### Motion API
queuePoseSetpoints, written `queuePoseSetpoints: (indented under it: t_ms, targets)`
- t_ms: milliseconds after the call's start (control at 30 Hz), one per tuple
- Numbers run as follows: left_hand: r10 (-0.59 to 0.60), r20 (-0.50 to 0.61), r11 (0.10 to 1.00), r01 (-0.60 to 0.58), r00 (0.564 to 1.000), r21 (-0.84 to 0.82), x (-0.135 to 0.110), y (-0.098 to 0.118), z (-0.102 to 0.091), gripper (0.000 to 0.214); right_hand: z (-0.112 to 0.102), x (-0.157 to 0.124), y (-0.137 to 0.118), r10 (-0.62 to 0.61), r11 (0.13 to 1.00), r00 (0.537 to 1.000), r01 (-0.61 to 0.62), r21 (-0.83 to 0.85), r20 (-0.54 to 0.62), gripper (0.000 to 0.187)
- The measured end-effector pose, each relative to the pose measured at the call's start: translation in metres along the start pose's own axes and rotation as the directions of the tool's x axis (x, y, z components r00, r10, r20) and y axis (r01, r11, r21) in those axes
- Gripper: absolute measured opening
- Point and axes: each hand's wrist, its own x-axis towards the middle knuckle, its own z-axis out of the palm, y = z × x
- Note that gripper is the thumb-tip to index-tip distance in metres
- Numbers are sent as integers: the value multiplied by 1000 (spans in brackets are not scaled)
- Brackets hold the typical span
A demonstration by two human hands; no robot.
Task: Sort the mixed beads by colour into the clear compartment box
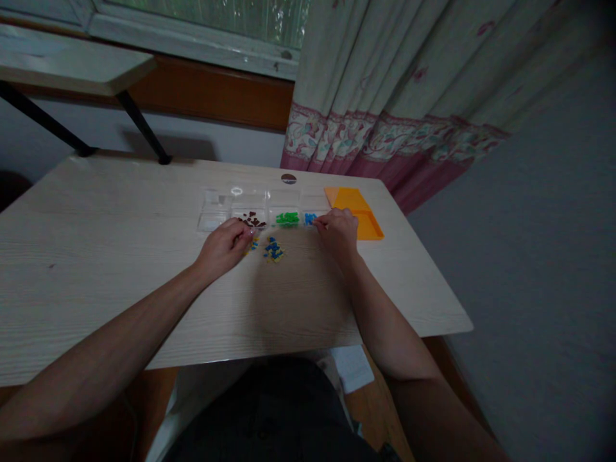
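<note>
My left hand (227, 244) is closed in a pinch at the front edge of a clear plastic compartment box (206, 222). Dark brown pieces (251, 218) lie in the compartment beside its fingertips. My right hand (339, 232) is also pinched closed, its fingertips by the compartment with small blue pieces (310, 219). What either hand holds is too small to tell. Between the hands, bright green pieces (287, 219) fill another compartment. A loose pile of blue and yellow pieces (274, 249) lies on the table in front, with a smaller cluster partly behind my left fingers.
An orange tray (369, 224) lies right of the box, partly hidden by my right hand. A dark round disc (289, 179) lies behind the box on the wooden table (144, 256). A raised shelf (96, 67) on black legs stands back left; a curtain (380, 138) hangs behind.
</note>
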Motion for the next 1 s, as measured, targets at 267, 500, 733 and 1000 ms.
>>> queuePoseSetpoints:
  t_ms: [267, 500, 733, 1000]
  targets:
    - [6, -8, 1000, -6, 1000, 19, 0, -1, 0, 31, 3, -1, 1, -28, 999, 999, 29, 24, -43, 34]
    - [7, -19, 999, -6, 1000, 54, 0, 0, -3, 30, -2, 0, -2, -4, 999, 997, 7, 39, -72, 26]
    - [23, 29, 989, -28, 999, 145, -1, -2, -8, 27, -6, -1, -7, -11, 998, 994, 17, 61, -105, 26]
    - [50, 199, 965, -99, 979, 243, -2, -3, -11, 21, -4, -1, -7, -18, 998, 993, 25, 60, -113, 27]
